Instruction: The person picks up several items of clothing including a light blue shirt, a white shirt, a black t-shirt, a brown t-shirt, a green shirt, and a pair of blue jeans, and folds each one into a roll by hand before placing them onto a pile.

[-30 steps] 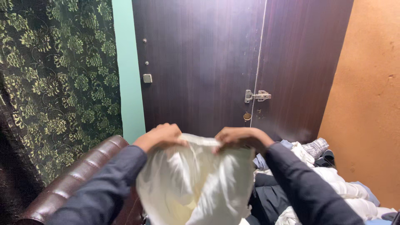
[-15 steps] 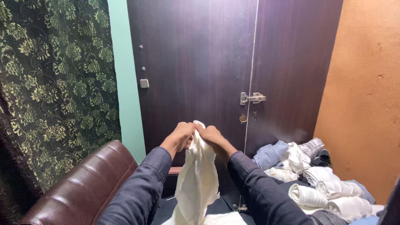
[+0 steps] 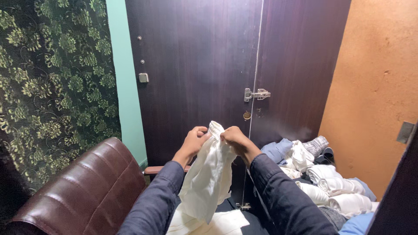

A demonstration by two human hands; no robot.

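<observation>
A white cloth garment hangs folded in front of me, its gathered top edge pinched between both hands. My left hand grips the left side of that edge. My right hand grips the right side, close against the left hand. Both arms wear dark blue denim sleeves. The cloth's lower end drapes onto more white cloth at the bottom of the view.
A dark wooden double door with a metal latch stands straight ahead. A brown leather armrest is at lower left, a patterned curtain behind it. A pile of rolled white and blue clothes lies at right by an orange wall.
The cloth was spread wide between my hands a second ago. My hands have come together and the cloth now hangs folded and narrow; my view has risen slightly.
</observation>
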